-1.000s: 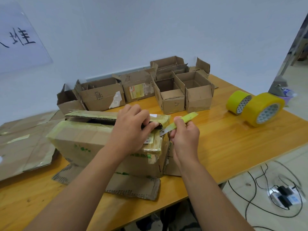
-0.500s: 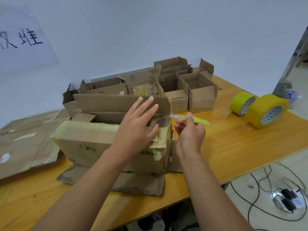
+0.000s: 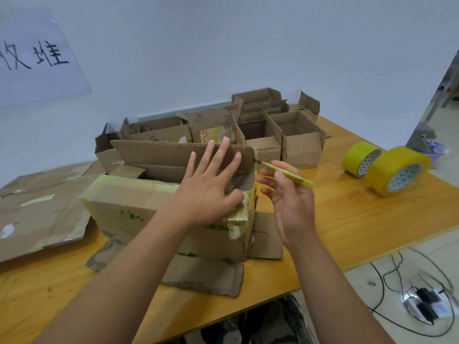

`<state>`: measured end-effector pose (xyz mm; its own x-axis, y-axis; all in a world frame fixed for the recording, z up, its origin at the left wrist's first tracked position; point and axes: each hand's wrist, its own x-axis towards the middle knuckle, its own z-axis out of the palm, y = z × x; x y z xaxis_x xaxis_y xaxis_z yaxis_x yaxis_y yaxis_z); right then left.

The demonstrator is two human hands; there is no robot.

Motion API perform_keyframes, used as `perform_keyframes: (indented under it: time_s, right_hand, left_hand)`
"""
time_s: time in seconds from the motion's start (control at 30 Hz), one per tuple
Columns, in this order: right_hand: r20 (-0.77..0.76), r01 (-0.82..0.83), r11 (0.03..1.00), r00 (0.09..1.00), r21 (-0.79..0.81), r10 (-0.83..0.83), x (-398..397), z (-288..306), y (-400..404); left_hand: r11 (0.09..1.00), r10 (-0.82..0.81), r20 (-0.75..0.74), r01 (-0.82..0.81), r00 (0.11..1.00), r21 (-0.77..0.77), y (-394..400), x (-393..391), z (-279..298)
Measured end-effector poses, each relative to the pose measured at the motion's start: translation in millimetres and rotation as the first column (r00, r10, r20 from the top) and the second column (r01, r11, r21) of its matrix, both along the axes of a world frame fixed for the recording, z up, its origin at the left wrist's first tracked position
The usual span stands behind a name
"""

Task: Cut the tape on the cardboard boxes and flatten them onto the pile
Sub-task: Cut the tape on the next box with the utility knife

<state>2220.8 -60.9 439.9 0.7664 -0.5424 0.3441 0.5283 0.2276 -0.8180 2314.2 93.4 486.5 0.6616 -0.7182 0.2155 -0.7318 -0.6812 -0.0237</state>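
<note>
Box (image 3: 139, 209) yellow-taped, flap up; left hand (image 3: 208, 192) spread; right hand (image 3: 290, 202) pinches knife (image 3: 288, 173).

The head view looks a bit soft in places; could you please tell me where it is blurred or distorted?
Head view: the two tape rolls and the floor cables at the right edge are smeared; the table edge bows from the wide lens; both hands, left and right, and the taped box stay fairly sharp.

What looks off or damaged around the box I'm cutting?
The yellow tape at the box's near right corner is torn and bunched. The knife's bare blade points at the raised flap, close to the left hand.
</note>
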Motion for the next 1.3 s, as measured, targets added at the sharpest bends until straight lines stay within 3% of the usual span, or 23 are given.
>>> perform_keyframes:
  time_s: [0.13,0.3,0.5,0.67,0.87,1.13,1.3]
  right_hand:
    - [0.066,0.151,0.928,0.988,-0.340,-0.136,13,5,-1]
    - [0.068,0.209,0.855,0.977,-0.475,-0.201,23,5,-2]
    - [-0.004,0.194,0.874,0.976,-0.445,-0.219,32,10,-4]
    - [-0.042,0.211,0.924,0.971,-0.320,-0.236,33,23,0]
    - [-0.036,0.141,0.964,0.988,-0.227,-0.153,12,16,3]
    - [-0.184,0.132,0.988,0.976,0.084,-0.115,-12,-8,6]
    - [-0.225,0.122,0.990,0.969,0.078,-0.101,-11,-10,6]
  left_hand:
    - [0.999,-0.004,0.024,0.003,1.000,0.036,-3,8,4]
    - [0.999,-0.027,-0.034,0.028,0.999,0.028,-9,8,7]
    - [0.998,-0.046,0.068,0.050,0.997,-0.049,-3,-9,7]
    - [0.982,-0.128,-0.020,0.124,0.992,-0.141,-1,-17,7]
    - [0.978,-0.114,-0.021,0.108,0.993,-0.178,1,-18,5]
    - [0.959,-0.118,0.142,0.150,0.983,-0.240,3,-23,0]
    - [0.968,-0.102,0.095,0.121,0.990,-0.219,1,-25,1]
